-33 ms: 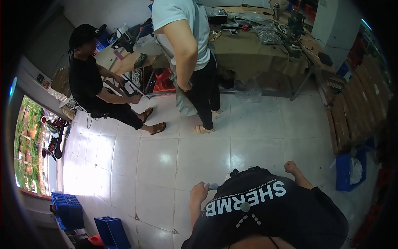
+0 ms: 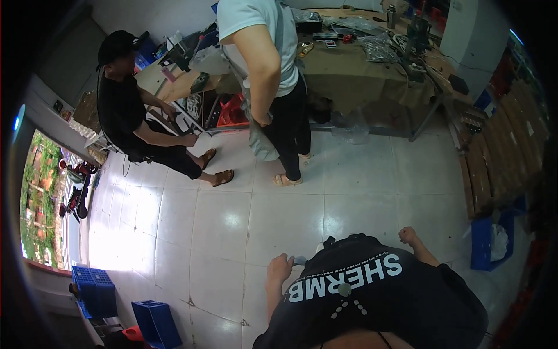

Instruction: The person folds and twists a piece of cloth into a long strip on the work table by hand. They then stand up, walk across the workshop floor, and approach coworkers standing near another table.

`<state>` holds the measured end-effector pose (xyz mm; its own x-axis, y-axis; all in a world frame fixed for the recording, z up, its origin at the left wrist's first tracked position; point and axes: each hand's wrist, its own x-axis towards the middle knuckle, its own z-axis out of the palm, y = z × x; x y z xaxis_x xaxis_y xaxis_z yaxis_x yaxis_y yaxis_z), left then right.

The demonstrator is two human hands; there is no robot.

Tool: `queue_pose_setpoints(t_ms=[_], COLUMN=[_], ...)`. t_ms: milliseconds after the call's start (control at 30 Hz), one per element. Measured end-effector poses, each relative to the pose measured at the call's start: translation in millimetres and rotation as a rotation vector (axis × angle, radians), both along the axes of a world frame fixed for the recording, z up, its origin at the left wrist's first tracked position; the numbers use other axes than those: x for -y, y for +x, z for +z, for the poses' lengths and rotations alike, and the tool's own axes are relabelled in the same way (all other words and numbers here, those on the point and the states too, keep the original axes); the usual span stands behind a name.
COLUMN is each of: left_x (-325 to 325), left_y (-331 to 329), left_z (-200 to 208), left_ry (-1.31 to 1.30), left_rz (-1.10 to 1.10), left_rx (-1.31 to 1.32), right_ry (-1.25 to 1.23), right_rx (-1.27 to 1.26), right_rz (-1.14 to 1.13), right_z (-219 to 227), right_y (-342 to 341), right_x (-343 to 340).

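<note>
My left hand [image 2: 280, 267] hangs low beside my black printed shirt [image 2: 372, 294], its fingers curled in. A small grey-blue thing [image 2: 299, 260] shows right beside its fingertips; I cannot tell whether the hand touches it or it lies beyond. On the other side of the shirt, my right hand [image 2: 408, 235] is closed in a loose fist over the tiled floor, with nothing seen sticking out of it. A round pendant [image 2: 344, 289] hangs over the shirt front. Neither hand reaches any table or box.
Ahead stands a person in a white shirt [image 2: 256, 55], beside another in black [image 2: 122, 104]. Behind them runs a cloth-covered workbench [image 2: 360, 75] with bags and tools. Blue crates [image 2: 96, 294] stand lower left; a blue bin [image 2: 488, 256] and stacked brown boards [image 2: 505, 157] stand right.
The surroundings have shifted very slightly to the right in the view. Both my hands keep the same pose.
</note>
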<state>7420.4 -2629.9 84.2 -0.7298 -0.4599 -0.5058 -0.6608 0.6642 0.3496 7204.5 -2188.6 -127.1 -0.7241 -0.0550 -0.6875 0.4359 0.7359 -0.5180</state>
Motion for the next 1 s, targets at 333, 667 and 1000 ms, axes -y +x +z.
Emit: queue_pose_setpoints(t_ms=[333,667,1000], left_x=[3.1,1.2,3.3], left_y=[1.2,9.5,3.0], left_z=[4.5,-8.0,-0.7], left_ry=[0.048,0.067,0.062], left_rz=[-0.036,-0.022,-0.039], left_rx=[-0.008,-0.024,-0.02], right_ry=[-0.064,-0.135,-0.026], right_rx=[-0.001,-0.108,-0.209], right_rz=[0.133,0.189,0.316], right_z=[21.8,-78.1,-107.9], right_y=[-4.1,-24.4,-30.9], right_x=[15.4,-21.0,-31.7])
